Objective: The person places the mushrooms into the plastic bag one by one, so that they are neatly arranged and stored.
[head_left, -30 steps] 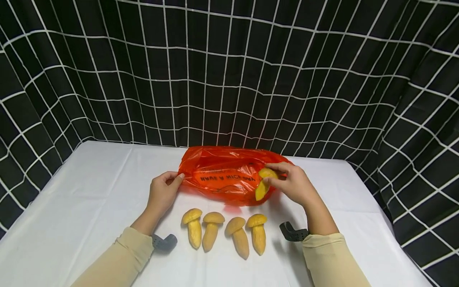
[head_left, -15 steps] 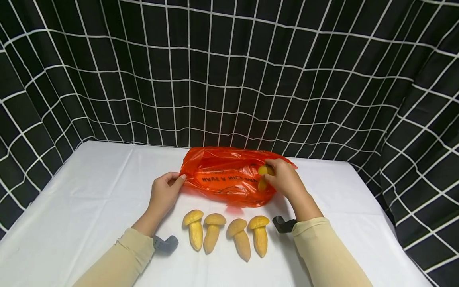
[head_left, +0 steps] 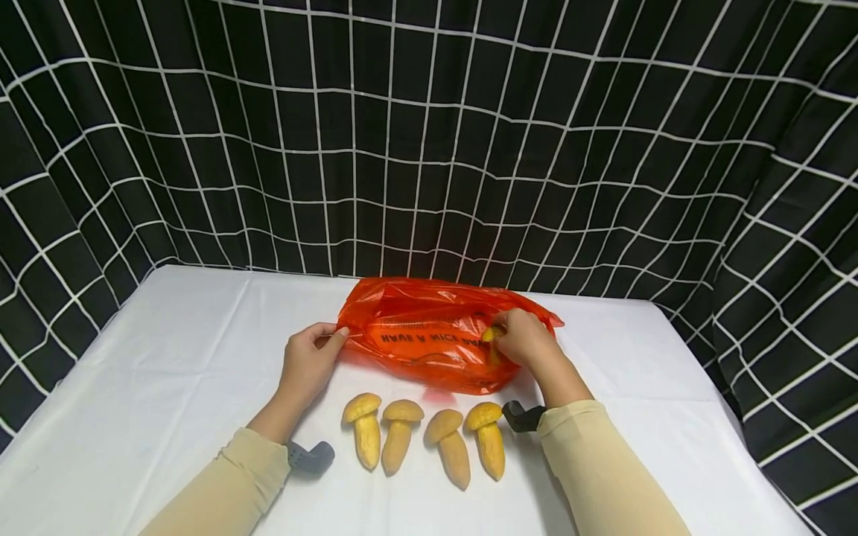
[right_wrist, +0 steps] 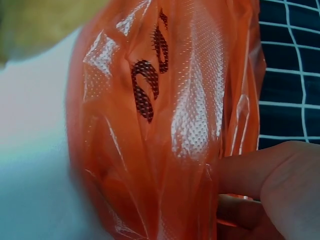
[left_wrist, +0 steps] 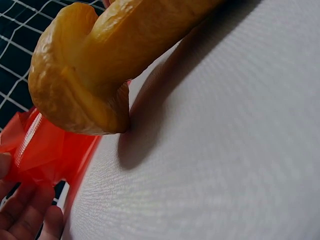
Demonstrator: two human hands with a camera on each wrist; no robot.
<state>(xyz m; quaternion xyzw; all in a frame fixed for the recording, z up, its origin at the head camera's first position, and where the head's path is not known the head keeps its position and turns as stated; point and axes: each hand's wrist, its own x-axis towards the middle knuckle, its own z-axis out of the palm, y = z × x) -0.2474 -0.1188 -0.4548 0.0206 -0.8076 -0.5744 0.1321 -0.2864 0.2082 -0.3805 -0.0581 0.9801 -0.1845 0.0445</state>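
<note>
A black curtain (head_left: pixel 429 134) with a white grid hangs behind and beside a counter (head_left: pixel 167 357) under a white cloth.

On the counter lies an orange bag (head_left: pixel 429 339), its long axis running left to right, its mouth at the right end. Black print on it shows upside down in the head view; it seems to read "HAVE A NICE DAY", though the last word is half hidden.

The left hand (head_left: pixel 304 365) pinches the bag's left edge between thumb and fingers, holding it taut; in the left wrist view the fingers (left_wrist: pixel 25 215) touch the orange film (left_wrist: pixel 45 150).

The right hand (head_left: pixel 526 339) is at the bag's right end, its grip clenched round a yellow mushroom (head_left: pixel 492 335) that is part-way into the mouth, only its cap showing. The mushroom lies just left of the palm, pointing into the bag, so the way in runs leftward, toward the left hand. In the right wrist view the fingers (right_wrist: pixel 260 175) press on the bag's film (right_wrist: pixel 165 125).

Four more mushrooms (head_left: pixel 422 439) lie in a row near the counter's front edge, caps away from the person, stems toward them, between the two forearms. The rightmost (head_left: pixel 488 439) is nearest the right wrist; the leftmost (head_left: pixel 365 435) is nearer the left.

Each wrist carries a dark camera mount (head_left: pixel 310 455).
</note>
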